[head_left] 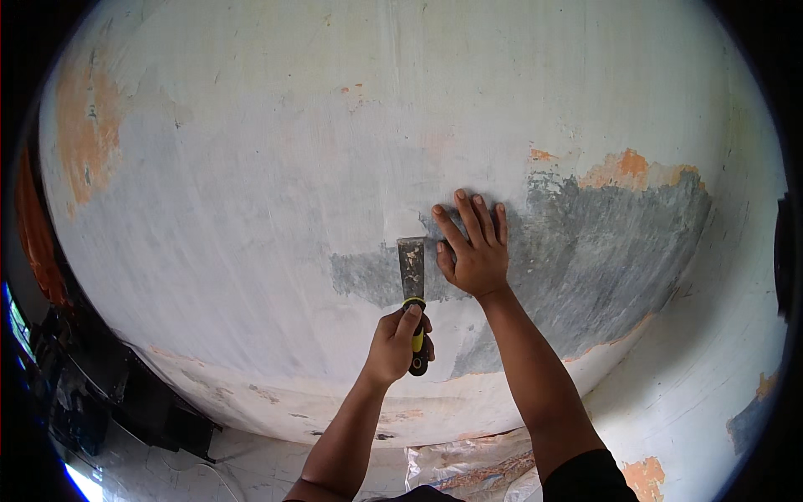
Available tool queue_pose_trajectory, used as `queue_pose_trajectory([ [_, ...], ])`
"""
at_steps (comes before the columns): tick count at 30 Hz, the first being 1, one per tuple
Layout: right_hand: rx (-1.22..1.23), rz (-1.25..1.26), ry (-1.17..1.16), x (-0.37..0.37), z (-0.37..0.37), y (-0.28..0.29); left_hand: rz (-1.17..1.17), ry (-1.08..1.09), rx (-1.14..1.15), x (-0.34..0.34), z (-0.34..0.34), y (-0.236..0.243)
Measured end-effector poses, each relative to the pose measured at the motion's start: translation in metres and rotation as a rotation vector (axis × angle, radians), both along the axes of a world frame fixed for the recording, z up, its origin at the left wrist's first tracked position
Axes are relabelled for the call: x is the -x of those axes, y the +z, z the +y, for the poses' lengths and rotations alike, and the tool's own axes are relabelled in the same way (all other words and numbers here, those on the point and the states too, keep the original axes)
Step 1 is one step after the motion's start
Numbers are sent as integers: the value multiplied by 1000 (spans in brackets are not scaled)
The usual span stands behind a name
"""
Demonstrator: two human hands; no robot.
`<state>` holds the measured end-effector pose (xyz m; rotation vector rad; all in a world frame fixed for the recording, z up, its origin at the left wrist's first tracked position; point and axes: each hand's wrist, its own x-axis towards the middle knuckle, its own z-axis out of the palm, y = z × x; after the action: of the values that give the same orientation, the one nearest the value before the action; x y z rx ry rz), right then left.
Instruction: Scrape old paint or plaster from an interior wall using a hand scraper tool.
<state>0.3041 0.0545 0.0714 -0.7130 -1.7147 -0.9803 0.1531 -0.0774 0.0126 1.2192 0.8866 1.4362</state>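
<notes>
The person stands close to a big wall [251, 167] with old white paint, and everything here is best placed by the grey patch [602, 243], a wide band of bare plaster where the paint is gone. The left hand [397, 345] is closed in a fist round the yellow-and-black handle of a scraper [411, 284], thumb laid up along the grip, probably to steady the push. The blade points upward and lies flat to the wall at the left end of the grey patch, its edge right against the line where white paint begins. That looks like the reason for the angle: a low blade can get under the paint rather than dig into the plaster.

The right hand [473, 247] holds nothing. It is spread open, palm and fingers pressed to the grey patch just right of the blade, seemingly to brace the body so near the wall.

Orange spots [627, 167] show along the upper rim of the grey patch and far off to its left. Below it lies crumpled sheeting [468, 468] on the floor, and dark gear [142, 402] sits well down to the left.
</notes>
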Motion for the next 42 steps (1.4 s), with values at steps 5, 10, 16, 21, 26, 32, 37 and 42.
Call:
queue_pose_trajectory([
  [5,6,5,6,1,-2,-1,30,3,2,7,2,-17],
  [10,9,2,-7,-1,1,-2,44,-19,-3,6,0,-4],
  [16,12,7,10,2,0,-1,50,-8,10,11,3,-15],
  [21,-6,5,-10,-1,0,0,56,45,-10,5,2,-6],
  [26,6,6,10,1,-1,0,81,21,-1,11,5,-11],
  [32,1,-4,0,-1,-1,-1,54,13,23,6,0,-12],
  [37,12,-13,29,0,1,-1,49,-2,20,7,0,-1],
  [42,-24,-5,10,-1,-1,1,31,4,9,6,1,-17],
])
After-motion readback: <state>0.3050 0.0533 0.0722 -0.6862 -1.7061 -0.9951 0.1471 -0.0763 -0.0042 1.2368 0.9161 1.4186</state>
